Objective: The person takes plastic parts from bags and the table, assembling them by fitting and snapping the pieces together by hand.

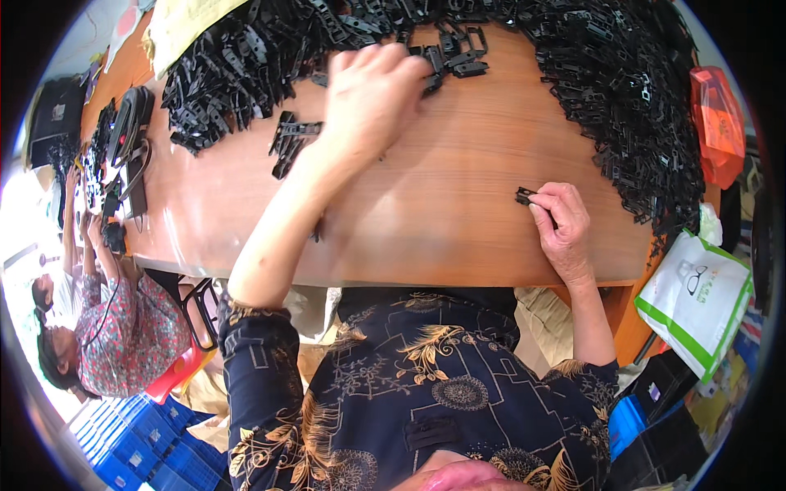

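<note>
My left hand point(372, 98) reaches across the wooden table point(458, 164) toward its far side, blurred by motion. Its fingers are beside a loose group of black plastic parts point(468, 67), and whether they grip one is not clear. At the right of the table, my right hand point(563, 225) pinches a small black plastic part point(525, 196) between thumb and fingers, its end sticking out to the left. Several similar black parts point(286, 146) lie in a small cluster left of my left forearm.
Heaps of black plastic parts cover the table's far left point(237, 74) and right side point(614, 90). An orange bag point(718, 127) and a white-and-green bag point(692, 299) hang at the right. Co-workers point(135, 335) sit at the left, near blue crates point(147, 442).
</note>
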The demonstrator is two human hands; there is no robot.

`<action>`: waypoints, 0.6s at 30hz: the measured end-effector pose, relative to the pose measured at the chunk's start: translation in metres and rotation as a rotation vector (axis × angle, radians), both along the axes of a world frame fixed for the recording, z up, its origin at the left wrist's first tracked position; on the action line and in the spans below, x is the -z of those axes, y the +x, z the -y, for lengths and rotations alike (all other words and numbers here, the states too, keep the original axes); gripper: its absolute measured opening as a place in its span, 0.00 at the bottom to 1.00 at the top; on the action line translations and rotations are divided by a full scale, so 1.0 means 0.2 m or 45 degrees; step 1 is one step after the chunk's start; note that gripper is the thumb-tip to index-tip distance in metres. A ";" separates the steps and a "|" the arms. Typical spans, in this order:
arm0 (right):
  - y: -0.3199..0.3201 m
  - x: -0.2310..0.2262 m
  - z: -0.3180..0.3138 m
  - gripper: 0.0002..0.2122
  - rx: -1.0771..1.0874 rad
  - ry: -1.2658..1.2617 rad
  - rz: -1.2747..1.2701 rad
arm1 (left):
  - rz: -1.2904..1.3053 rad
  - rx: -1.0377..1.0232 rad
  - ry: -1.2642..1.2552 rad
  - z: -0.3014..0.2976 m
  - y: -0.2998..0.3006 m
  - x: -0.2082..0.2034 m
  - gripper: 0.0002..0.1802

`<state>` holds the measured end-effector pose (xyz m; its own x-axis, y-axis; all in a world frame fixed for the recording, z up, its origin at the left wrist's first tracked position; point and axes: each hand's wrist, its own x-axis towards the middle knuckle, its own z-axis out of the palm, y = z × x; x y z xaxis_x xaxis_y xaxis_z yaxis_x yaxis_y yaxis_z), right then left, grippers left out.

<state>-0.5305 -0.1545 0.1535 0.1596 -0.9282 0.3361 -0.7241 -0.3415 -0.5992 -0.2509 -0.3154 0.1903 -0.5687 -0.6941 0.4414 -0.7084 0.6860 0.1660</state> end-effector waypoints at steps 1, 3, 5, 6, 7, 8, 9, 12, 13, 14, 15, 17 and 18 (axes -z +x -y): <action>0.01 0.00 0.01 0.07 0.002 0.004 0.002 | -0.014 0.063 -0.052 0.04 -0.10 0.01 0.11; 0.02 -0.01 0.02 0.08 -0.034 0.004 0.018 | 0.074 0.085 -0.089 0.14 -0.24 0.06 0.09; 0.02 -0.01 0.02 0.08 -0.033 -0.001 -0.015 | 0.202 0.063 -0.083 0.19 -0.32 0.09 0.07; 0.02 -0.01 0.02 0.08 -0.040 -0.014 -0.045 | 0.252 0.113 -0.057 0.20 -0.34 0.11 0.07; 0.02 -0.01 0.02 0.08 -0.027 -0.011 -0.044 | 0.305 0.159 -0.035 0.20 -0.36 0.12 0.06; 0.02 -0.01 0.02 0.08 -0.026 -0.026 -0.051 | 0.306 0.174 -0.036 0.19 -0.37 0.12 0.06; 0.02 -0.01 0.01 0.08 -0.028 -0.044 -0.058 | 0.320 0.163 -0.016 0.17 -0.38 0.12 0.07; 0.02 0.00 0.00 0.07 -0.021 -0.098 -0.091 | 0.346 0.129 -0.006 0.12 -0.36 0.12 0.08; 0.02 0.00 0.00 0.07 -0.022 -0.119 -0.092 | 0.363 0.093 0.010 0.13 -0.34 0.15 0.09; 0.02 0.00 -0.01 0.07 -0.031 -0.126 -0.087 | 0.374 0.065 0.028 0.12 -0.34 0.14 0.10; 0.02 0.00 -0.01 0.07 -0.040 -0.133 -0.083 | 0.368 0.068 0.011 0.09 -0.33 0.13 0.10; 0.02 0.02 -0.03 0.07 -0.052 -0.138 -0.058 | 0.494 0.165 0.105 0.03 -0.31 0.11 0.11; 0.02 0.02 -0.04 0.07 -0.069 -0.125 -0.026 | 0.413 0.206 0.085 -0.02 -0.30 0.10 0.11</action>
